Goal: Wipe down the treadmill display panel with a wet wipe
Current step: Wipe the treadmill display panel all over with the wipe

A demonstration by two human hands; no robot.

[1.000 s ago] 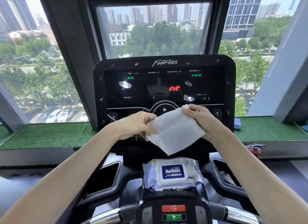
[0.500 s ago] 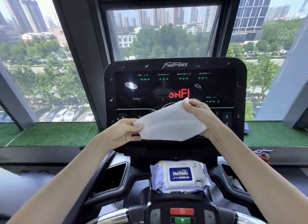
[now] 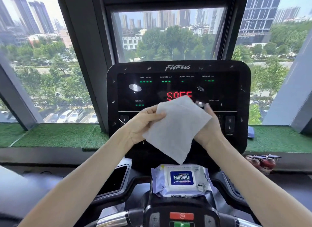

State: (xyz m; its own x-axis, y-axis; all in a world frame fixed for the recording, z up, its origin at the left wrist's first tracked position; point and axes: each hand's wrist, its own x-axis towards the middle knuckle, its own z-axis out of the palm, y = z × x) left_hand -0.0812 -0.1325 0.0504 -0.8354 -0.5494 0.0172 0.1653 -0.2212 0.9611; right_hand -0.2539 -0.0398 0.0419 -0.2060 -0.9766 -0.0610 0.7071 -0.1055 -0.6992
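From the head view, the wipe (image 3: 175, 130) is held up in the air between both hands, spread out into a flat, tilted sheet in front of the lower half of the panel (image 3: 152, 91). It appears to be just short of the glass rather than pressed to it, though the gap cannot be judged for certain. The left hand (image 3: 143, 125) pinches the sheet's upper left edge, thumb on the near face and fingers behind, which keeps that side taut and open. The right hand (image 3: 209, 130) lies behind the right side of the sheet with most of its fingers hidden. One fingertip shows above the edge, and whether this hand clamps the wipe or only backs it with a flat palm cannot be told. Held so, the sheet seems to be getting opened to full size and laid over the right palm, which would give a broad wet face for the first pass. The panel is lit, with red letters and green dashes, and no wet streaks can be made out on it, so the wiping itself looks not yet begun. The pack (image 3: 181, 179) rests on the console just below, lid closed, probably left there within easy reach for a fresh sheet.
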